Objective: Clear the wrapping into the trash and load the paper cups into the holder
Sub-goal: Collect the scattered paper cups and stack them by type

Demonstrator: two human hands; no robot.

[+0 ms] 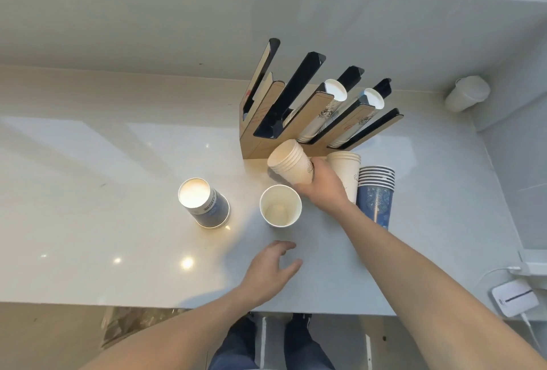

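**Cups Going Into the Holder**

While the right hand (321, 183) wrapped its fingers around a short stack of cream cups (291, 163), the stack was tipped on its side, open end toward the upper left. It sat just below the holder (296, 121) in the middle of the frame. The left hand (270, 270) hovered low over the counter (88, 192) with its fingers spread and curled, holding nothing.

The stack could slip apart. The cups only sat loosely inside each other, so a tilt could let the front ones slide out. A hard squeeze could also dent them, because paper walls are thin and soft. The arm could bump the single cream cup (280, 206) standing right beside the wrist, or the tall white stack (344, 174) and the blue stack (376, 195) to the right. Those looked light and easy to knock over.

The holder was made of flat brown boards and long black slots that leaned up and back. Two slots on the right already had cups in them; the left ones looked mostly empty. One blue cup (204, 202) stood upside down at center left. The counter was smooth, pale and shiny. Crinkly clear wrapping (133, 322) lay below the counter edge, at the lower left.
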